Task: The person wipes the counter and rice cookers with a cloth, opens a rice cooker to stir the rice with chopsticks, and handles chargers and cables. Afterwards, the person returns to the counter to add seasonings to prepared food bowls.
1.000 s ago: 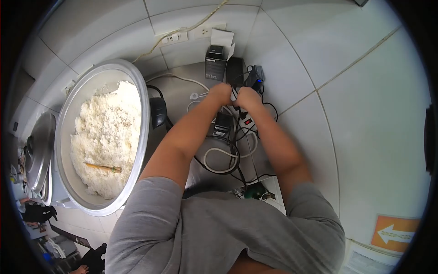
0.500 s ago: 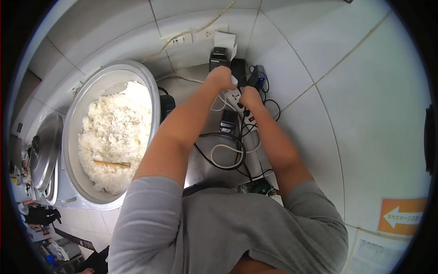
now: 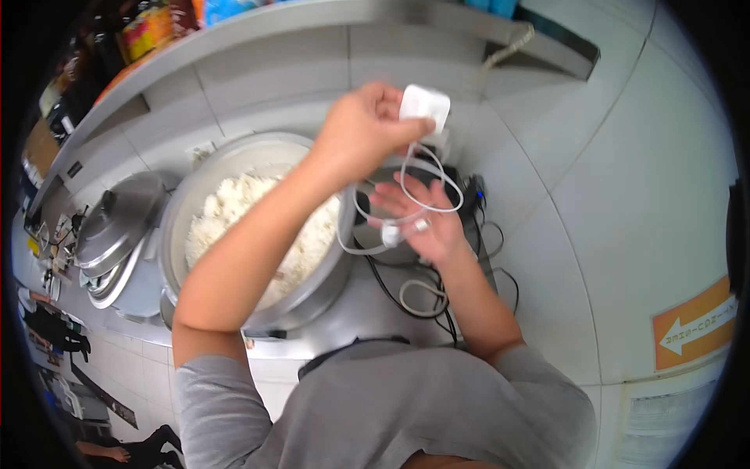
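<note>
My left hand point(image 3: 366, 131) is raised and closed on a white charger point(image 3: 424, 103), pinched between thumb and fingers. A thin white cable point(image 3: 433, 207) hangs from the charger in loose loops. Below it, my right hand point(image 3: 439, 230) is held palm up with the fingers spread, slightly blurred. The cable crosses in front of this palm, and a small white connector point(image 3: 391, 235) dangles by it. Whether the cable touches the right hand I cannot tell.
A large metal pot point(image 3: 176, 258) of cooked rice point(image 3: 226, 223) stands left, beside a lid point(image 3: 117, 223). Black cords point(image 3: 383, 277) and a black adapter point(image 3: 475, 191) lie behind my right hand. A metal shelf point(image 3: 305, 19) runs overhead. Another person point(image 3: 133, 453) is at lower left.
Both hands have come away from the power strip. The left has risen with the white charger and its cable; the right has opened. The view has shifted, bringing in the shelf.
</note>
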The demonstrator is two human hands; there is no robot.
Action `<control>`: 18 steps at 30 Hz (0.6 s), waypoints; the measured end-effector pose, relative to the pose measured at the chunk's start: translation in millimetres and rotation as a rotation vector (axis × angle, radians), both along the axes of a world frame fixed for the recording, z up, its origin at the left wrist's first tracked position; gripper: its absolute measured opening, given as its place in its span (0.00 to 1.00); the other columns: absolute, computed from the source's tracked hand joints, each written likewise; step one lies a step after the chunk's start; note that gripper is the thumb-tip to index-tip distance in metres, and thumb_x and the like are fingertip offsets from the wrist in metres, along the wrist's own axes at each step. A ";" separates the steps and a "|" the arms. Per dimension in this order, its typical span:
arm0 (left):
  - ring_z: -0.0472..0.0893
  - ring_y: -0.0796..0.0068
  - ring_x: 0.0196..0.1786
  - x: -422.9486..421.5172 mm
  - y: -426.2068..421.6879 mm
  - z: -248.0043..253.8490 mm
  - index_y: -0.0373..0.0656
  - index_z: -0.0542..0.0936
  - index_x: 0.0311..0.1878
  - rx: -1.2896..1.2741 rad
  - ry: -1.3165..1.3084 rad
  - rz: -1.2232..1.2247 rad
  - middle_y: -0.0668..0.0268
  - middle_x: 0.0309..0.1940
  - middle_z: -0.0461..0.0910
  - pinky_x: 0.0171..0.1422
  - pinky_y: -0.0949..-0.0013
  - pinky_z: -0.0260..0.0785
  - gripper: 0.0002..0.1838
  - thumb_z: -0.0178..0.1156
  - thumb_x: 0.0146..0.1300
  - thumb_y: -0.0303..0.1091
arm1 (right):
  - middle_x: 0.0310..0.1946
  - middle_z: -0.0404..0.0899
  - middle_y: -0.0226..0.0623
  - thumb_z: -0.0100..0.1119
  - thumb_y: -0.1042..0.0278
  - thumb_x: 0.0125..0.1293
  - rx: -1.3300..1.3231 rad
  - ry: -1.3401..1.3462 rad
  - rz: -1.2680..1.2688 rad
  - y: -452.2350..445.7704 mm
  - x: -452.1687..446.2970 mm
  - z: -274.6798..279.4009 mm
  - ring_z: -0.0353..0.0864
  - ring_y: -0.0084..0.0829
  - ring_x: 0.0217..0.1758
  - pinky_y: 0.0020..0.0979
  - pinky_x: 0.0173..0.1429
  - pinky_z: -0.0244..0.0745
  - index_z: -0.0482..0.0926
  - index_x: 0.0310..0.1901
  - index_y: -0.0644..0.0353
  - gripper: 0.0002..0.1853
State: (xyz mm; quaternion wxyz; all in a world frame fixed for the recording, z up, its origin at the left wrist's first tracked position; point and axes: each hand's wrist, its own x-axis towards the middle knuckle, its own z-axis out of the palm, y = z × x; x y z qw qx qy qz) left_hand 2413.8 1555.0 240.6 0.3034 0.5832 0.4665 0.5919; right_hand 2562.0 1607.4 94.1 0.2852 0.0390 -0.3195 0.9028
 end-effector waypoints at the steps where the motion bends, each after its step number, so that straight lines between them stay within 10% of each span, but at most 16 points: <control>1: 0.81 0.78 0.30 -4.3 -10.7 -1.3 0.33 0.73 0.45 0.030 -0.034 0.036 0.63 0.29 0.82 0.35 0.75 0.74 0.22 0.70 0.52 0.33 | 0.66 0.61 0.50 0.51 0.32 0.59 -0.067 0.043 0.037 -18.4 -2.6 11.3 0.61 0.51 0.69 0.60 0.69 0.54 0.61 0.66 0.55 0.42; 5: 0.82 0.75 0.36 -15.8 -44.7 -11.7 0.36 0.72 0.50 0.251 0.189 0.143 0.57 0.35 0.81 0.38 0.70 0.75 0.23 0.69 0.53 0.33 | 0.69 0.57 0.46 0.40 0.16 0.52 -0.064 0.126 0.006 -73.6 -18.6 60.7 0.56 0.52 0.70 0.60 0.69 0.52 0.55 0.71 0.48 0.52; 7: 0.82 0.58 0.44 -21.0 -76.1 12.0 0.37 0.74 0.52 0.352 0.554 0.168 0.52 0.44 0.80 0.46 0.61 0.75 0.26 0.68 0.51 0.38 | 0.67 0.61 0.48 0.40 0.24 0.60 0.039 0.122 -0.115 -86.1 -22.6 87.9 0.60 0.47 0.70 0.54 0.68 0.58 0.58 0.68 0.55 0.46; 12: 0.77 0.57 0.51 -65.4 -125.8 62.1 0.40 0.75 0.54 0.474 0.979 -0.143 0.56 0.46 0.77 0.56 0.59 0.70 0.29 0.71 0.47 0.38 | 0.58 0.70 0.42 0.56 0.52 0.63 0.149 0.165 -0.275 -119.2 -51.5 120.8 0.71 0.42 0.60 0.44 0.60 0.71 0.62 0.65 0.57 0.32; 18: 0.70 0.67 0.62 -122.2 -187.0 14.4 0.44 0.64 0.67 0.269 0.416 -0.559 0.61 0.54 0.74 0.66 0.62 0.61 0.44 0.74 0.45 0.36 | 0.61 0.68 0.47 0.58 0.57 0.58 0.189 0.292 -0.355 -213.8 -80.5 94.3 0.73 0.44 0.58 0.43 0.60 0.71 0.62 0.67 0.56 0.35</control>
